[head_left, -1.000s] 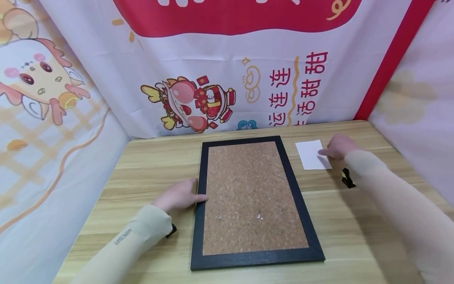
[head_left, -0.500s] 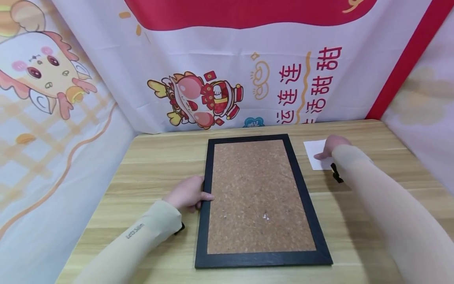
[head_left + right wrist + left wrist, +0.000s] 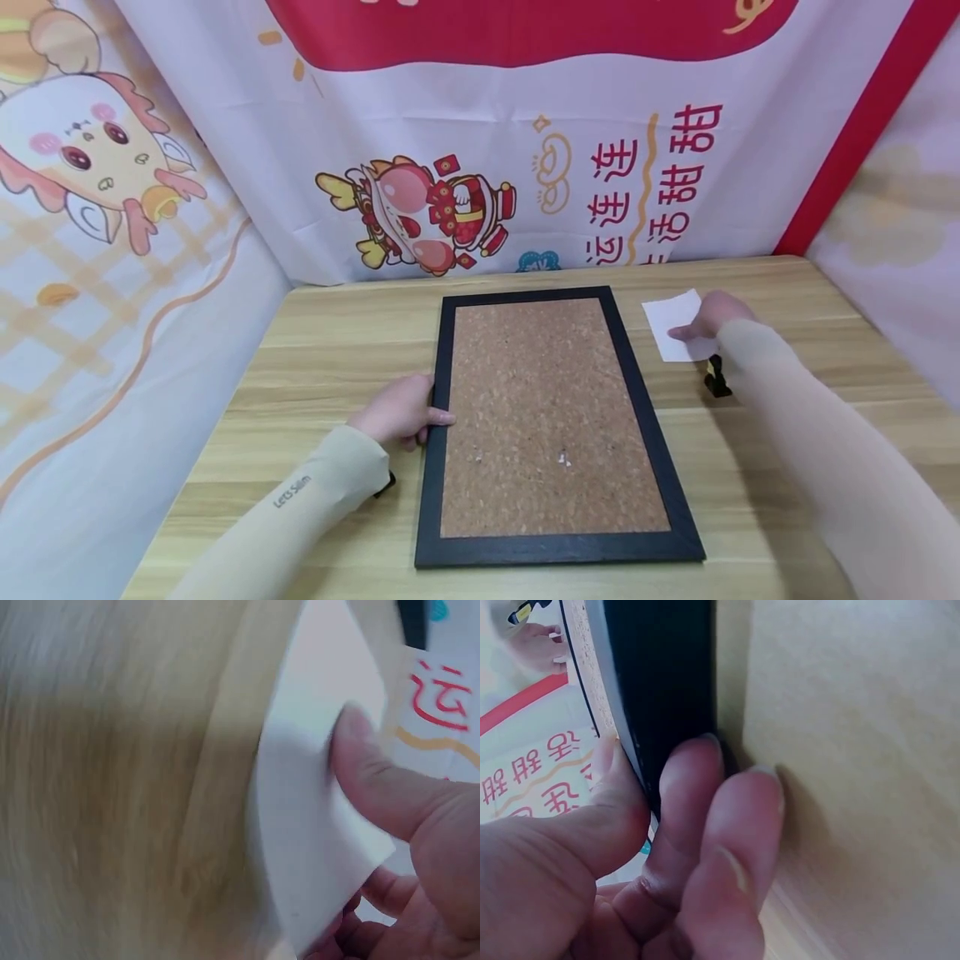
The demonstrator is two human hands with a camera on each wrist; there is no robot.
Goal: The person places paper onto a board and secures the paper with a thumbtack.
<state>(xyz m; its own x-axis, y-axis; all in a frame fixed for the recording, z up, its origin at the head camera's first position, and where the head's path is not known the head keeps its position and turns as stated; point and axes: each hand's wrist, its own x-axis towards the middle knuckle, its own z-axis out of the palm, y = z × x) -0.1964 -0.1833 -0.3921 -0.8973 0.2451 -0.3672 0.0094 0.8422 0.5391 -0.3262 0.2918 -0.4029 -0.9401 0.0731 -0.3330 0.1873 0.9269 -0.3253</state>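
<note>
A cork board (image 3: 551, 383) in a black frame (image 3: 558, 548) lies flat in the middle of the table, with small white flecks on its lower part. My left hand (image 3: 397, 410) grips its left side, thumb over the frame onto the cork; in the left wrist view the fingertips (image 3: 742, 806) press against the frame's outer edge. To the right of the board, my right hand (image 3: 716, 321) pinches a small white sheet of paper (image 3: 667, 321). The right wrist view shows the thumb (image 3: 367, 761) on top of the bent sheet and the other fingers curled behind it.
The wooden table (image 3: 345, 333) runs back to a white and red printed cloth (image 3: 450, 108). More cloth walls stand at the left (image 3: 135, 333) and right (image 3: 900, 208). A dark strap item (image 3: 716, 377) sits under the right sleeve's cuff.
My right hand has slid onto the paper and now pinches it, its far right corner lifting and the sheet bending. My left hand has tightened round the board's left edge. The view has shifted slightly.
</note>
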